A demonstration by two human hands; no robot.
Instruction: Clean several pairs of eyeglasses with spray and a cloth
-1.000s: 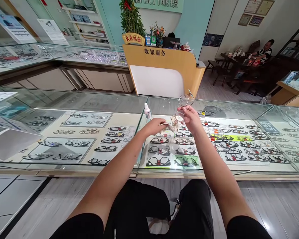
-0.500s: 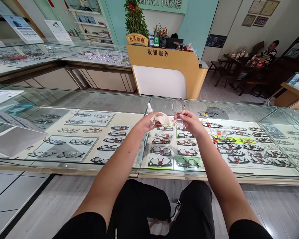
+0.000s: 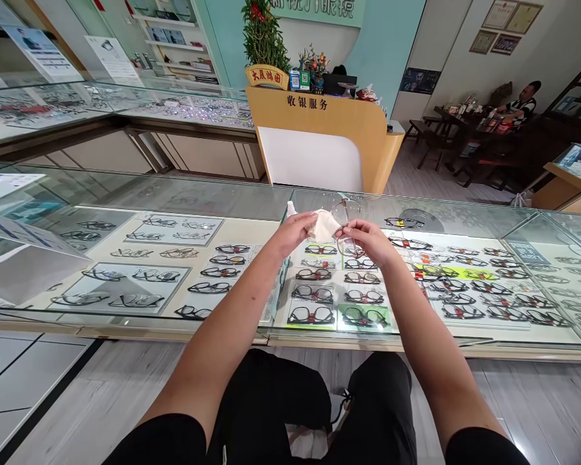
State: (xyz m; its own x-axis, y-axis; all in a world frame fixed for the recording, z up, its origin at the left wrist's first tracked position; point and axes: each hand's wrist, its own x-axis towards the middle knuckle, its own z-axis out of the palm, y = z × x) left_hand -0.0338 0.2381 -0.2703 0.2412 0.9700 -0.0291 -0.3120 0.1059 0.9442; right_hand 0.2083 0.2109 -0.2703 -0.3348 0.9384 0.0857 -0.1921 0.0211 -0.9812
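Above the glass display case (image 3: 290, 334), my left hand (image 3: 293, 232) pinches a pale cloth (image 3: 324, 226), which hangs toward the right. My right hand (image 3: 365, 239) is closed on a thin-framed pair of glasses (image 3: 345, 205); one part rises above the fingers and another shows below them. The cloth's right edge meets the glasses beside my right fingertips; whether it touches a lens I cannot tell. Behind my left hand stands a small white bottle (image 3: 291, 208), partly hidden.
Rows of glasses (image 3: 311, 314) lie inside the case. A folded white paper sign (image 3: 33, 271) stands at the left. Beyond are a wooden counter (image 3: 319, 116) with a plant (image 3: 265, 39), and a person (image 3: 523, 106) seated at a dark table at the back right.
The cloth has opened out from a bunched shape and hangs between my hands. The glasses have turned in my right hand, and my left hand has shifted slightly.
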